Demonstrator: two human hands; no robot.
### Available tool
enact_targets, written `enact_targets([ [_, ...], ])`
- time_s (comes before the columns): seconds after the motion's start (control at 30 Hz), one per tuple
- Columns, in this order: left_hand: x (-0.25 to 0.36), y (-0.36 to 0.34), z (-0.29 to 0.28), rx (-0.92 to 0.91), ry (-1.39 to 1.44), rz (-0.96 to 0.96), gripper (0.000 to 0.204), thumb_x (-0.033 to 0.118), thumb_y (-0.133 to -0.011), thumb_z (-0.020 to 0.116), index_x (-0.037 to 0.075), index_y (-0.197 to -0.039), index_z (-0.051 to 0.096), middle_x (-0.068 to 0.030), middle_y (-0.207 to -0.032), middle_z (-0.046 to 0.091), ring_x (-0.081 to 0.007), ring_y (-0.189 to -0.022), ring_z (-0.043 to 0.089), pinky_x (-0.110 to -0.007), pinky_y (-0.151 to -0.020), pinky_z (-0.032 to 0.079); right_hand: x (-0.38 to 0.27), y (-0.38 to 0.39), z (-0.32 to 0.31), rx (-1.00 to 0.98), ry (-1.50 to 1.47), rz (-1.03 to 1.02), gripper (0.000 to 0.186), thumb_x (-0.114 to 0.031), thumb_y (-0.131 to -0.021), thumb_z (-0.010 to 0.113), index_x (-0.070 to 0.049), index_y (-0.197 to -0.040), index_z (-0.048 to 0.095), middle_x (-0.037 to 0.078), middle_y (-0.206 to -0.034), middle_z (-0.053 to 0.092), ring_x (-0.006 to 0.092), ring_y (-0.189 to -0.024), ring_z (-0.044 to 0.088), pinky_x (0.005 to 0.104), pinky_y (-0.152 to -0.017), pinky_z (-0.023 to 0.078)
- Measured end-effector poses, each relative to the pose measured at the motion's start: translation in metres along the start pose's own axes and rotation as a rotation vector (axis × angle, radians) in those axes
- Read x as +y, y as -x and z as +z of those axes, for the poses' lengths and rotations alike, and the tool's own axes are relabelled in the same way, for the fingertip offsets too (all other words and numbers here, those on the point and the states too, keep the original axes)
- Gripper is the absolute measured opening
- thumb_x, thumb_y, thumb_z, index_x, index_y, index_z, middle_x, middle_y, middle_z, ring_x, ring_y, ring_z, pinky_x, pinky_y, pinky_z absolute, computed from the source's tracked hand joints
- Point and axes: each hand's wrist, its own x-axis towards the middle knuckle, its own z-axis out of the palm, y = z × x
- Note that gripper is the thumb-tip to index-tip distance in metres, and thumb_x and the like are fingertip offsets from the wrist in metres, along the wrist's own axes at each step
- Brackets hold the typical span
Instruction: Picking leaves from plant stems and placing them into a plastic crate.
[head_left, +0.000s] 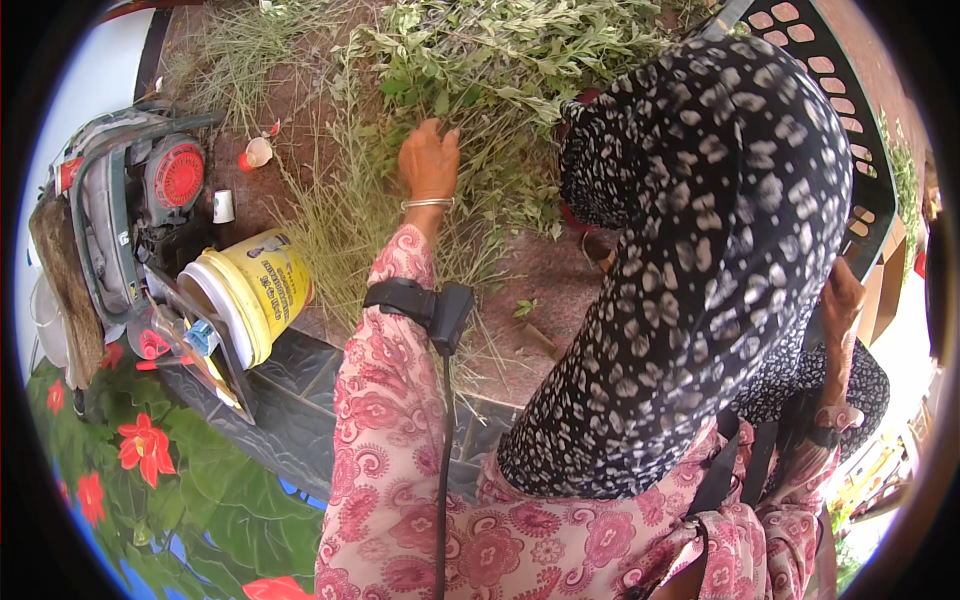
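My left hand (pixel 430 165), with a bracelet at its wrist, reaches into a spread of cut plants. Its fingers are bent down and look closed on leafy stems (pixel 450 95); their tips are partly hidden. Green leaves lie thick beyond this hand, while thin, dry grass-like stalks (pixel 335 225) spread to its left. Over at the right, my right hand (pixel 843 292) is low beside my raised leg, next to a black slotted plastic crate (pixel 880 200). The patterned trousers cover part of that hand, so what its fingers do is hidden.
Left of the plants stand an engine-driven machine (pixel 115 215) with a red round cover and a yellow bucket (pixel 270 285). A small white cup (pixel 223 206) lies between them. Grey tiles (pixel 300 390) edge the reddish floor, beside a flowered green covering (pixel 230 500). A cardboard box (pixel 885 290) is at right.
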Motion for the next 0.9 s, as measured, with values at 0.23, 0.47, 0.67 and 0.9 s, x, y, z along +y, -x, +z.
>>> enact_targets([
  [0.23, 0.022, -0.031, 0.033, -0.039, 0.142, 0.202, 0.036, 0.012, -0.065, 0.061, 0.008, -0.099, 0.052, -0.0137, -0.065, 0.053, -0.0315, -0.061, 0.053, -0.039, -0.054, 0.041, 0.017, 0.014, 0.000, -0.010, -0.056, 0.169, 0.012, -0.006, -0.079, 0.052, 0.001, -0.088, 0.057, 0.007, -0.074, 0.056, 0.0139, -0.065, 0.051, 0.0228, -0.059, 0.042],
  [0.47, 0.029, -0.054, 0.054, -0.198, -0.011, 0.416, 0.063, 0.003, -0.065, 0.052, 0.016, -0.125, 0.036, -0.0125, -0.058, 0.051, -0.0298, -0.052, 0.051, -0.040, -0.046, 0.036, -0.013, 0.001, 0.009, -0.130, 0.204, 0.325, 0.013, -0.007, -0.076, 0.057, 0.001, -0.085, 0.059, 0.011, -0.079, 0.062, 0.0191, -0.067, 0.059, 0.0263, -0.061, 0.048],
  [0.67, 0.026, -0.078, 0.065, -0.153, -0.207, 0.533, 0.051, 0.002, -0.065, 0.047, 0.009, -0.115, 0.043, -0.0127, -0.053, 0.051, -0.0320, -0.048, 0.051, -0.041, -0.042, 0.034, 0.004, 0.011, 0.003, -0.152, 0.143, 0.126, 0.012, -0.005, -0.075, 0.057, 0.001, -0.085, 0.059, 0.012, -0.078, 0.061, 0.0212, -0.067, 0.059, 0.0271, -0.060, 0.047],
  [0.9, 0.024, -0.069, 0.064, -0.202, -0.256, 0.513, 0.009, 0.004, -0.064, 0.050, 0.007, -0.073, 0.048, -0.0150, -0.056, 0.052, -0.0328, -0.056, 0.054, -0.043, -0.048, 0.038, -0.023, -0.003, -0.001, -0.122, 0.250, -0.143, 0.011, -0.006, -0.077, 0.055, -0.002, -0.086, 0.059, 0.014, -0.075, 0.060, 0.0247, -0.064, 0.058, 0.0291, -0.056, 0.046],
])
